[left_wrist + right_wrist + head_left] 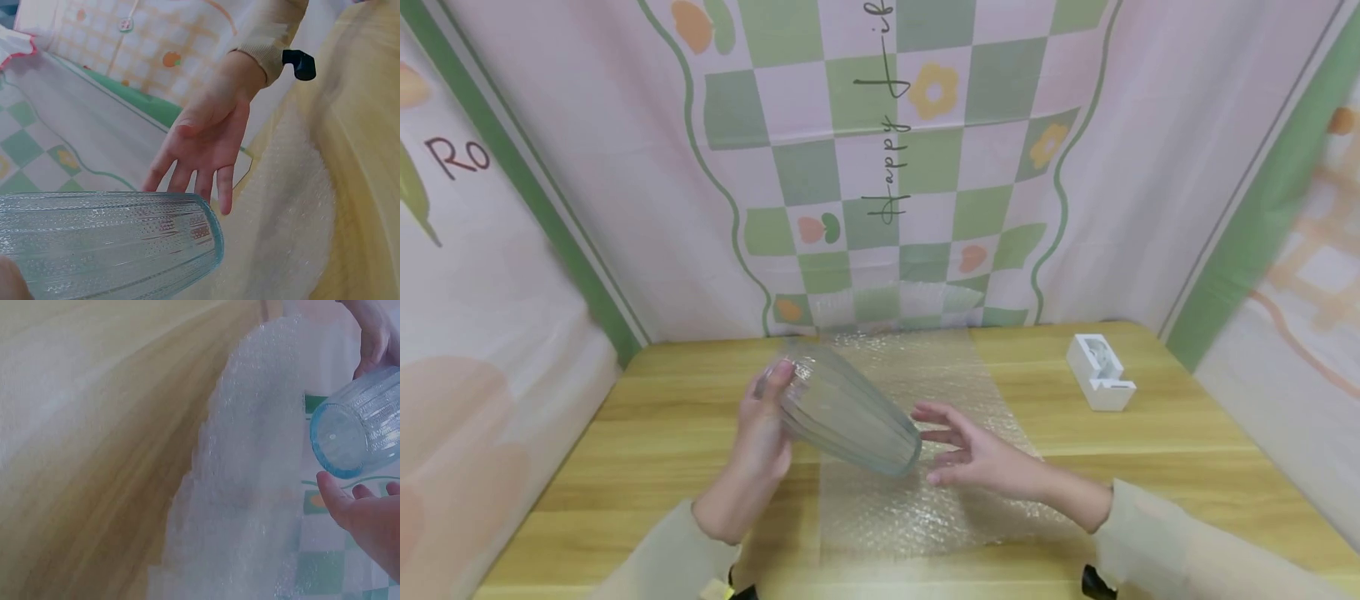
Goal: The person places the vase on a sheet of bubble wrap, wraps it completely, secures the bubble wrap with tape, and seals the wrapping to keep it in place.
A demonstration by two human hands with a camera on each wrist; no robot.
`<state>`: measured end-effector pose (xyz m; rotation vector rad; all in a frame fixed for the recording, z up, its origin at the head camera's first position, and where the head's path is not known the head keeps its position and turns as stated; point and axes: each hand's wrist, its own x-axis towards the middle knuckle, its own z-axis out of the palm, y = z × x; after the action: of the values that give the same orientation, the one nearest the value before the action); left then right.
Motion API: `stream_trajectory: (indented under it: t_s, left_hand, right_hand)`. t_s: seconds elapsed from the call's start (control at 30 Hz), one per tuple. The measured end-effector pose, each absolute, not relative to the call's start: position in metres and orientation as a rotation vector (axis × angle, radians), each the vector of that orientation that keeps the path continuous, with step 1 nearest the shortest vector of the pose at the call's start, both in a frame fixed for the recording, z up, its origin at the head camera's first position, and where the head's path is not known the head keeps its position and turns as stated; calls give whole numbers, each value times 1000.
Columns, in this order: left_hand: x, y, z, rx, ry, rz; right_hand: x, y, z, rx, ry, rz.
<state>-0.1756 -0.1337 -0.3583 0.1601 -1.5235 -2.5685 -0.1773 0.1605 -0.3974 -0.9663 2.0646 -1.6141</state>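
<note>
So the ribbed glass vase is up over the bubble wrap on the surface, tipped on a slant between the hands, long axis running down toward the right one. Left hand has its upper end gripped; right hand, fingers loosely spread, is just beside the lower end, can't tell if touching.

“Happy Lif”, “Ro” on curtains
</note>
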Motion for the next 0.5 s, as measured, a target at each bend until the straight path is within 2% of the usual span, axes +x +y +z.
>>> stream_trajectory:
  t_s: [0.33,0.5]
  left_hand:
    - [-176,-120,-366,112,-1501,-2620]
    - [-174,-115,-367,193,-1478,-2642]
  right_hand:
    - [-174,157,-402,-868,2039,-1638]
    - [-171,157,-404,-787,2086,-1667]
